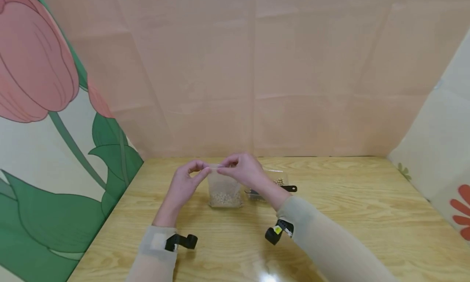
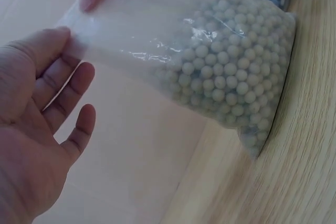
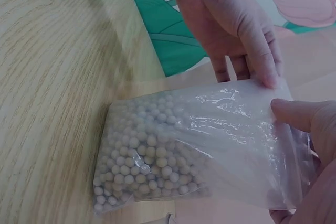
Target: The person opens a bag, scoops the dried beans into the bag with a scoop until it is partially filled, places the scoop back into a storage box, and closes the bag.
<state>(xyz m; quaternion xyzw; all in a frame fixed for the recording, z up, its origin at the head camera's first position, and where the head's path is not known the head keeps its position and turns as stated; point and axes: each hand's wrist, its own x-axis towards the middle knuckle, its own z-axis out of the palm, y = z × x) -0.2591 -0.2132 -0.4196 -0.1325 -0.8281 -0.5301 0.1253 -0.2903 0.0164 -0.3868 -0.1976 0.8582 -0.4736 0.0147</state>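
Observation:
A clear plastic bag [image 1: 225, 192] stands upright on the table, its lower part filled with small pale round beads [image 2: 226, 72]. My left hand [image 1: 185, 184] pinches the top edge of the bag at its left corner between thumb and forefinger; the other fingers [image 2: 79, 85] are spread loosely. Close beside it, my right hand [image 1: 245, 169] pinches the same top edge with thumb and fingers. In the right wrist view both thumbs press near each other on the bag's upper edge, and the right hand [image 3: 317, 135] is partly cut off by the frame.
Behind my right forearm stands a clear plastic container [image 1: 278, 176] holding more beads. A black handle [image 1: 290, 188] sticks out from it to the right. Wooden table [image 1: 349, 216] surrounds the bag, with a pink backdrop [image 1: 312, 90] behind.

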